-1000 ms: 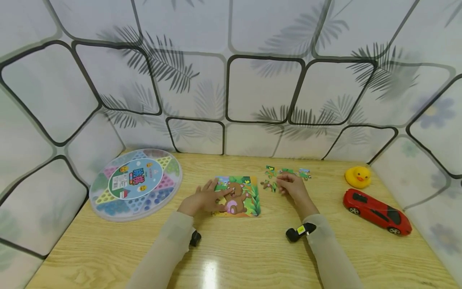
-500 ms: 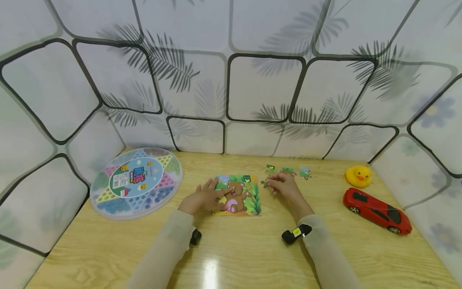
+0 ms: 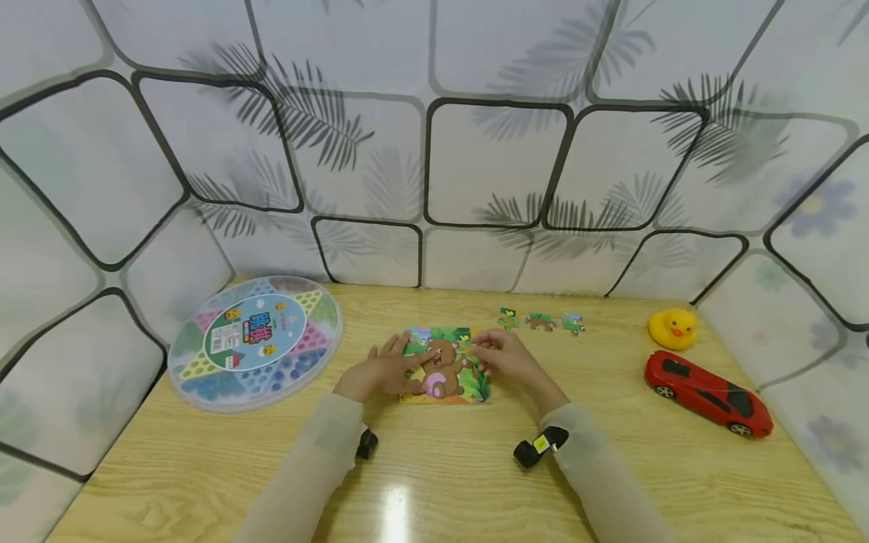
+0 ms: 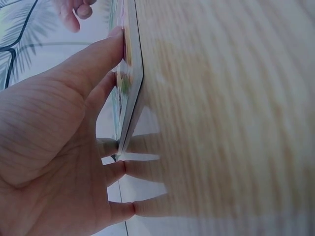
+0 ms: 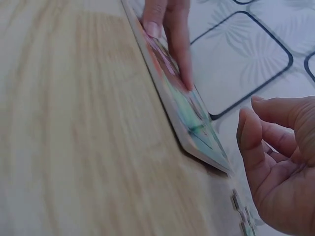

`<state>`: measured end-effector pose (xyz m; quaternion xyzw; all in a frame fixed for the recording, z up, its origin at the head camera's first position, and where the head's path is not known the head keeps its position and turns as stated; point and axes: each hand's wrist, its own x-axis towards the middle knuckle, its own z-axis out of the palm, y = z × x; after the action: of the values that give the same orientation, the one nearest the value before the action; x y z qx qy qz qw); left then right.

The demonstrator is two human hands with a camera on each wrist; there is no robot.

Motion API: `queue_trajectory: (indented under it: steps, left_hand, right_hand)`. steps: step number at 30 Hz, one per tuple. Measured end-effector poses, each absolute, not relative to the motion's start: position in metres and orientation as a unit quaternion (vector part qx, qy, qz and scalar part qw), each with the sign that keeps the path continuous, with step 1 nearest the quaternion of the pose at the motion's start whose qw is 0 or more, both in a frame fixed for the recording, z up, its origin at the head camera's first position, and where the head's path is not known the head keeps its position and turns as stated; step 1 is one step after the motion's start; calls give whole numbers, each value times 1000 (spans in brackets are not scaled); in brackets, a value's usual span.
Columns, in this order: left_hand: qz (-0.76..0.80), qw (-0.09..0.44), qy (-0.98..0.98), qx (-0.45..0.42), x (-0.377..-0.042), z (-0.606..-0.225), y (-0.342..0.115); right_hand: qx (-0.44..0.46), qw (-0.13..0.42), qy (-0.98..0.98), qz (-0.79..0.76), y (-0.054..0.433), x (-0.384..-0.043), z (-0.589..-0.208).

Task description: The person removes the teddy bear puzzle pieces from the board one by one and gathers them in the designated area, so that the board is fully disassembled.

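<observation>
In the head view a puzzle board (image 3: 444, 369) with a brown bear picture lies flat on the wooden table. My left hand (image 3: 383, 373) rests on its left side, fingers spread. The left wrist view shows that thumb (image 4: 106, 51) on the board's face and other fingertips down on the tabletop beyond its edge. My right hand (image 3: 512, 362) is over the board's right edge, thumb and forefinger pinching a small puzzle piece, mostly hidden by the fingertips (image 5: 248, 128). Behind that hand lie three loose puzzle pieces (image 3: 541, 323).
A round Chinese checkers set (image 3: 319, 339) in clear plastic lies at the left. At the right are a yellow rubber duck (image 3: 672, 329) and a red toy car (image 3: 706, 394). A patterned cloth wall (image 3: 495, 166) encloses the back and sides.
My right hand has picked up a puzzle piece from beside the board and moved left to the board's right edge. The left hand stays put.
</observation>
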<state>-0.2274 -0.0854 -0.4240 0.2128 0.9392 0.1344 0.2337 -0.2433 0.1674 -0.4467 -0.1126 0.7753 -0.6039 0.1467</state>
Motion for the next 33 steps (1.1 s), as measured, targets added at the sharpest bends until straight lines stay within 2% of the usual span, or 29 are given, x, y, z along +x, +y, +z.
queue_trajectory:
  steps: [19, 33]
  left_hand:
    - [135, 238, 939, 210, -229, -422, -85]
    - [133, 235, 940, 208, -231, -425, -87]
  right_hand:
    - [-125, 173, 799, -562, 143, -239, -458]
    - [-129, 182, 840, -495, 135, -241, -450]
